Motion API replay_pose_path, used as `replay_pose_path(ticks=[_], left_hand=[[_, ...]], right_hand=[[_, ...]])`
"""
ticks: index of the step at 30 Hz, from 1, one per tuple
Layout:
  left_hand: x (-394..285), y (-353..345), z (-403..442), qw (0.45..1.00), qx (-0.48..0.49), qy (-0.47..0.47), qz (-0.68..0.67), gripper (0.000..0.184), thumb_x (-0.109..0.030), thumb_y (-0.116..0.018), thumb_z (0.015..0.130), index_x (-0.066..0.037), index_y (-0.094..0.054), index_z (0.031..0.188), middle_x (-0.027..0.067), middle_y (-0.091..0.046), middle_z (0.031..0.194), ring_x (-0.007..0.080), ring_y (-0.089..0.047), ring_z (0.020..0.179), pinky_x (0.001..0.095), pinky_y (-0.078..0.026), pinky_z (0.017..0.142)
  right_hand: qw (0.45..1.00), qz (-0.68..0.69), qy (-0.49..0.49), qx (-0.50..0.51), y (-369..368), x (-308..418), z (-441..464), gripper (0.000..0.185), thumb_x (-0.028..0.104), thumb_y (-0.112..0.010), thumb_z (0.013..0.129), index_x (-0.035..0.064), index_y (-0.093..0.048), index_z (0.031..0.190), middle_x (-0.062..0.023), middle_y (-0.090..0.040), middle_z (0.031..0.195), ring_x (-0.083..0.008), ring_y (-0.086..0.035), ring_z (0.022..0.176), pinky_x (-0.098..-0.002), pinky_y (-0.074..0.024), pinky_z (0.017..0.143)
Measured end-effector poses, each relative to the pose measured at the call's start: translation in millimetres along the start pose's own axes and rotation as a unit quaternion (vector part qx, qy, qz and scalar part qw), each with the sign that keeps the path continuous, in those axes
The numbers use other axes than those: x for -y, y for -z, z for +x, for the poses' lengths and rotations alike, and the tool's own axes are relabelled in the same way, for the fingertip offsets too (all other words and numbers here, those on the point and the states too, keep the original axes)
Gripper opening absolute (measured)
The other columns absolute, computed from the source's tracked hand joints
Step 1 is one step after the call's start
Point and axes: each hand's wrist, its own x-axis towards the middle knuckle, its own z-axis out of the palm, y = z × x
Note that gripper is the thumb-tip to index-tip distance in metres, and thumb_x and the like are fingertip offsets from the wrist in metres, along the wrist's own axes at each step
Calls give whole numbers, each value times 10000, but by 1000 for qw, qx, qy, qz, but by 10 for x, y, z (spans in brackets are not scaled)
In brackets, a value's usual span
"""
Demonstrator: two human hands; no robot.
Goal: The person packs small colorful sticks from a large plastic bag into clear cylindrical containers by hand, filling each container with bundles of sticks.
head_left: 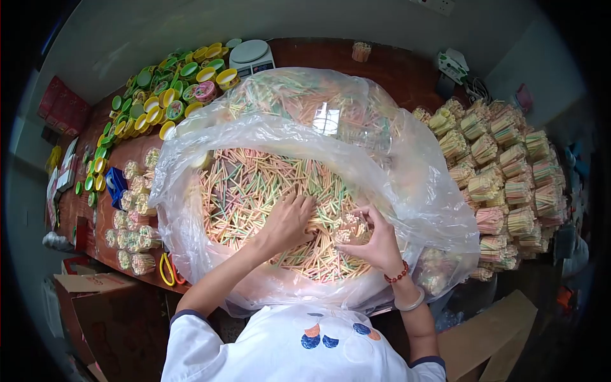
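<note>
The right hand [380, 243] grasps a clear cup [352, 230] with stick ends showing in it, low over the open plastic bag [280, 137] at the near edge of the table [312, 54]. The left hand [287, 223] lies on the loose sticks [254, 184] inside; whether its fingers pinch any is unclear. A light, steady grip likely suits the thin cup, with the sticks kept parallel and their ends level.

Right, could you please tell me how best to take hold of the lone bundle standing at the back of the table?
I'd wrap the fingers round the middle of the bundle from the near side: it looks upright and roughly cylindrical, with bare table in front.
</note>
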Motion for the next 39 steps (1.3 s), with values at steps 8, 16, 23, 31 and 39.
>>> replay_pose_path(ticks=[8,16,23,31,39], left_hand=[[5,39,-298,858,-64,215,-462,237,-178,-693,989,-69,-692,1200,109,-703,1076,231,-664,1003,395,-528,867],[-512,266,-132,635,-193,30,-747,254,-313,-496,1111,-88,-510,1229,154,-684,1320,308,-492,1434,444,-437,1151],[-646,22,-14,784,-216,-4,-582,273,-282,-541,1083,-18,-526,1149,232,-664,1353,382,-355,1518,532,-228,1255],[-563,141,3,751,-155,-24,-641,564,-530,-582,1004,-26,-570,1258,215,-583,1440,372,-369,1499,523,-238,1243],[-314,338,-121,909,-178,8,-377,686,-378,-729,917,-97,-472,1488,204,-416,1526,386,-465,1389,469,-372,1172]], right_hand=[[986,12,100,-131,-118,30,-68,646,142,-930,658,72,-644,1233,-113,-675,1195,-302,-630,1173,-381,-505,1011],[974,40,115,-190,-496,179,-59,669,35,-920,640,37,-630,1243,-140,-677,1188,-292,-691,1087,-391,-566,943],[971,81,110,-196,-615,184,-58,635,74,-903,683,23,-603,1240,-156,-671,1173,-348,-682,1078,-429,-552,903],[975,98,77,-183,-653,243,-17,613,69,-884,710,20,-572,1235,-170,-666,1122,-369,-680,1050,-437,-547,855],[974,124,66,-178,-767,74,104,640,88,-871,702,18,-561,1258,-167,-648,1180,-373,-643,1134,-435,-517,953]])
